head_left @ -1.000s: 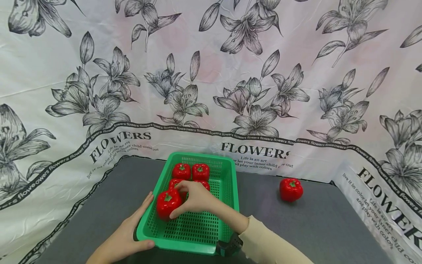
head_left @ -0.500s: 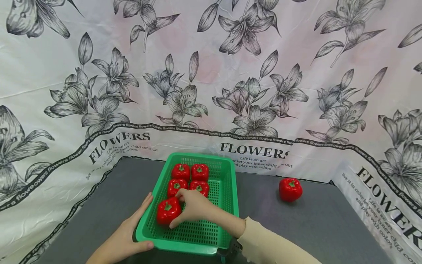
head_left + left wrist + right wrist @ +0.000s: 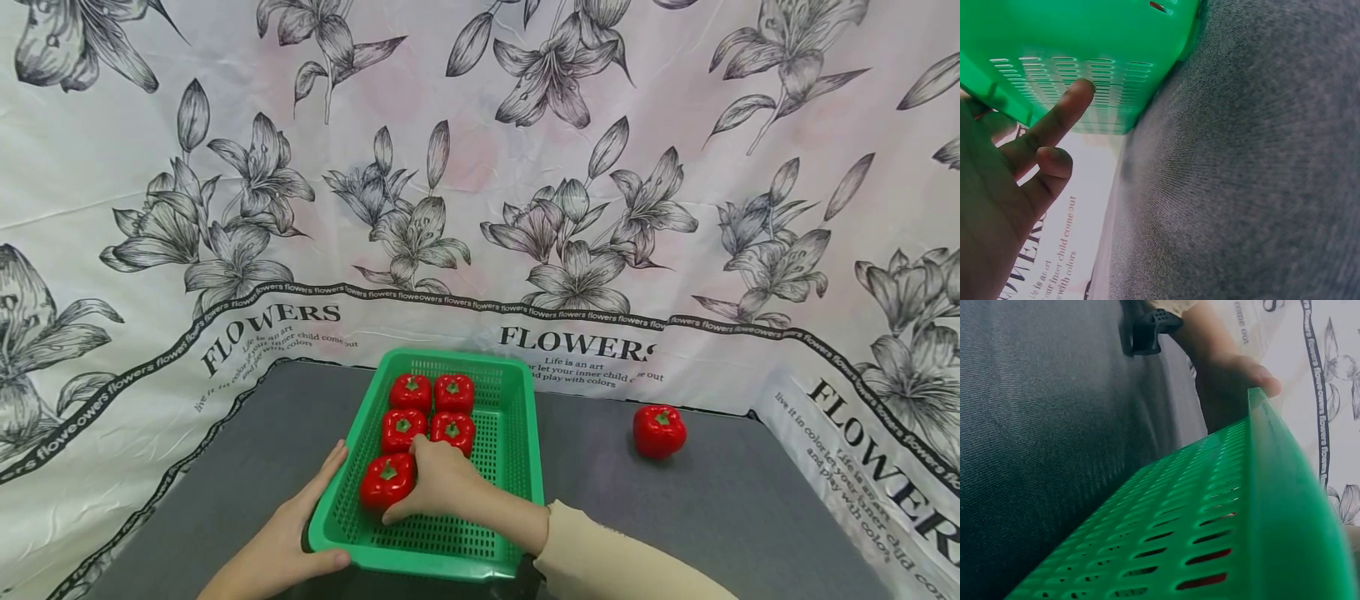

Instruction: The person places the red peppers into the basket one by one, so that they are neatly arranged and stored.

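My right hand (image 3: 446,482) holds a shiny red bell pepper (image 3: 387,483) with a green stem, thumb on its near side and fingers at its far right side. This pepper is low in the front left of a green perforated plastic basket (image 3: 536,450); I cannot tell if it touches the basket's floor. My left hand (image 3: 281,537) rests at the basket's near left corner, fingers along the outer left wall, thumb by the near rim. In the left wrist view, fairly straight fingers (image 3: 1063,112) reach to the slotted wall. The right hand is hidden in the right wrist view.
Several more red bell peppers, such as one at the back left (image 3: 410,392), sit in two columns behind the held one. Another red pepper (image 3: 659,432) lies on the grey tabletop (image 3: 675,508) to the right. A flower-printed cloth (image 3: 480,208) hangs behind.
My right hand has brought the held pepper down and slightly toward me in the basket, uncovering the peppers behind it. My left hand stays at the corner.
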A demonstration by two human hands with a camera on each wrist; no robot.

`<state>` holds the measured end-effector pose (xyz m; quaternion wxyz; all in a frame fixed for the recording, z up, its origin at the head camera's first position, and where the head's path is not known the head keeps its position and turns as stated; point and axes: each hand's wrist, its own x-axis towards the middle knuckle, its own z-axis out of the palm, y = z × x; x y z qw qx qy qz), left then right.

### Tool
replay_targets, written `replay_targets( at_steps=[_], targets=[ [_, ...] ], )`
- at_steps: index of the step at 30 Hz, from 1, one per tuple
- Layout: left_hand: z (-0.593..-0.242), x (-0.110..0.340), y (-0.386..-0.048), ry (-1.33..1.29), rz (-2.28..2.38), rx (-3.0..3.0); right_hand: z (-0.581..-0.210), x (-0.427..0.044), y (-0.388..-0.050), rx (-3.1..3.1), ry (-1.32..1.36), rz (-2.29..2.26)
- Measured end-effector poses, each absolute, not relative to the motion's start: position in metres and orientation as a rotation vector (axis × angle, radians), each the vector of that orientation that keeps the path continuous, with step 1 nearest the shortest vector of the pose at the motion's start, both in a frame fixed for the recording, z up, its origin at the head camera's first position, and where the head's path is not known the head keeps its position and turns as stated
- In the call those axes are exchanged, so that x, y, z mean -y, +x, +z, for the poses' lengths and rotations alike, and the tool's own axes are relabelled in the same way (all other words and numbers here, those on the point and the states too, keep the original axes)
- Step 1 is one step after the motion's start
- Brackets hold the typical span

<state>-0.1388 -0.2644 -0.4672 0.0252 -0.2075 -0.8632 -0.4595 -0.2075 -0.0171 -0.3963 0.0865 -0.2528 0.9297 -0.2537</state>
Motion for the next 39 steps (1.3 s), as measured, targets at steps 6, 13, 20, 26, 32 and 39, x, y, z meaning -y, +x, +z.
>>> replay_targets(
  at_steps=[6,13,20,26,32,39],
  targets=[
    [-0.470,0.265,-0.139,-0.653,-1.399,2.663,-0.391,0.014,-0.205,-2.740,-0.745,-0.714],
    [-0.470,0.265,-0.138,-0.657,-1.416,2.658,-0.385,0.009,-0.205,-2.699,-0.778,-0.649],
    [-0.468,0.264,-0.137,-0.649,-1.352,2.667,-0.365,-0.003,-0.203,-2.687,-0.735,-0.751],
    [-0.469,0.265,-0.138,-0.667,-1.336,2.652,-0.343,-0.029,-0.211,-2.656,-0.721,-0.963],
    [-0.471,0.265,-0.138,-0.658,-1.385,2.658,-0.333,-0.077,-0.225,-2.737,-0.662,-1.139],
    [-0.469,0.264,-0.137,-0.661,-1.393,2.652,-0.333,-0.155,-0.247,-2.902,-0.496,-1.223]
  ],
)
